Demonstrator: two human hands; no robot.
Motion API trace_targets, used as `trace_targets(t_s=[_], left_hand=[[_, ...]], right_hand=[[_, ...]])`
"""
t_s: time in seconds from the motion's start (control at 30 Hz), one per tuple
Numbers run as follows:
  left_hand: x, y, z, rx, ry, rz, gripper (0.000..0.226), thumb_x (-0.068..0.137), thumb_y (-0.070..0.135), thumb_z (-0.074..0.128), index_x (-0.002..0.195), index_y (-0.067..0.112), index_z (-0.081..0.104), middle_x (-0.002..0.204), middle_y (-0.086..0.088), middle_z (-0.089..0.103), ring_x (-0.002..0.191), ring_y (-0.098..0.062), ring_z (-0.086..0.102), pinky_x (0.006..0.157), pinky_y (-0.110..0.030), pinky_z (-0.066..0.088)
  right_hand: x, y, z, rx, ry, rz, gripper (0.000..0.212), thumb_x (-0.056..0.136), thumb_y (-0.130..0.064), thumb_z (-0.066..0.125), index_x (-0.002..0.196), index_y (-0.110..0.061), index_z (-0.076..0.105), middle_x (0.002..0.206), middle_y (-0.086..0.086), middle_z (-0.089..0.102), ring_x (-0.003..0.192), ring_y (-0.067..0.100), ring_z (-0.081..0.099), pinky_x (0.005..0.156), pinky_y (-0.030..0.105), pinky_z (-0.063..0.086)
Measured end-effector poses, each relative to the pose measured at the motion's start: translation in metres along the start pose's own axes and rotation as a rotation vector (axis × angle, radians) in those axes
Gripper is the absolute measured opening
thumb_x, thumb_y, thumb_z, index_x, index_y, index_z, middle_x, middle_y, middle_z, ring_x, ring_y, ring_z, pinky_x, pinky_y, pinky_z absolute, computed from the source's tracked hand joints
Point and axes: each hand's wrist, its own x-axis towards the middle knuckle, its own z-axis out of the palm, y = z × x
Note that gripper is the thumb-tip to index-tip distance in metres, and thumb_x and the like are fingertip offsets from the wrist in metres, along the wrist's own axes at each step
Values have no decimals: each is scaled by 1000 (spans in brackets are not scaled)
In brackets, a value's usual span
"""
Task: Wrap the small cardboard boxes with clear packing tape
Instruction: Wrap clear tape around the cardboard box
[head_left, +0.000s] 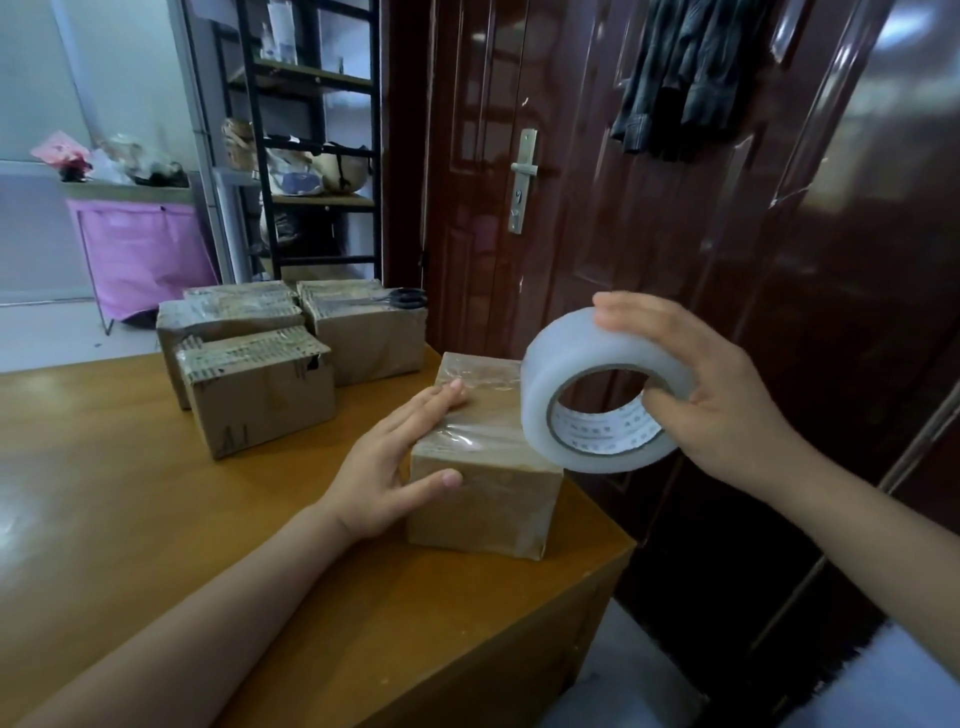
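Our small brown cardboard box (485, 488) sits near the right corner of the orange-brown wooden table (130, 493), with clear tape already shining across its top. Our left hand (395, 465) presses on it with straight fingers, thumb against the near face. Our right hand (711, 395) grips the large roll of clear packing tape (592, 389) at the box's right edge, fingers curled over its rim. Behind stand four taped cardboard boxes (260, 384), black scissors (408, 299) on one, beside a dark red door (649, 208).

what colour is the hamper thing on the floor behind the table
Pinkish purple fabric hamper on a thin dark frame, seen in the head view.
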Motion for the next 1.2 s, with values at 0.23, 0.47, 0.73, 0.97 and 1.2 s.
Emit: trace_targets(t_s=[0.23,0.47,0.73,0.97,1.2], left_hand=[[0,-2,0,-11,-11,22,69,87,71,46,146,38,34,149,14,39,142,-14,31,111,-44,34],[3,3,3,15,-15,65,55,89,65,49,138,38,48,146,12,46,141,-17,35,112,-44,33],[-3,10,1,-37,24,-2,53,87,67,51,132,39,51,145,15,47,141,-13,36,113,-45,35],[-24,12,-26,47,84,-47,47,87,74,42,126,51,49,144,33,40,130,7,42,88,-17,49],[-57,6,-58,95,52,-127,44,82,78,43,110,47,54,129,37,51,104,6,61,73,-14,55]], right_hand=[[-40,45,-44,-361,-415,19,88,60,8,39,129,-45,50,140,-24,47,110,9,47,95,21,40],[-78,56,-43,-375,-832,279,104,78,19,42,118,-77,31,135,-49,26,124,-8,31,100,18,37],[-64,47,-53,-437,-781,250,100,78,19,43,123,-69,29,133,-51,25,122,-4,34,100,23,36],[-7,15,-55,-462,-674,116,101,72,22,43,127,-62,39,134,-44,33,118,5,40,96,35,42],[34,-8,6,-448,-785,-17,86,81,16,43,139,-48,43,145,-30,37,117,10,40,95,37,43]])
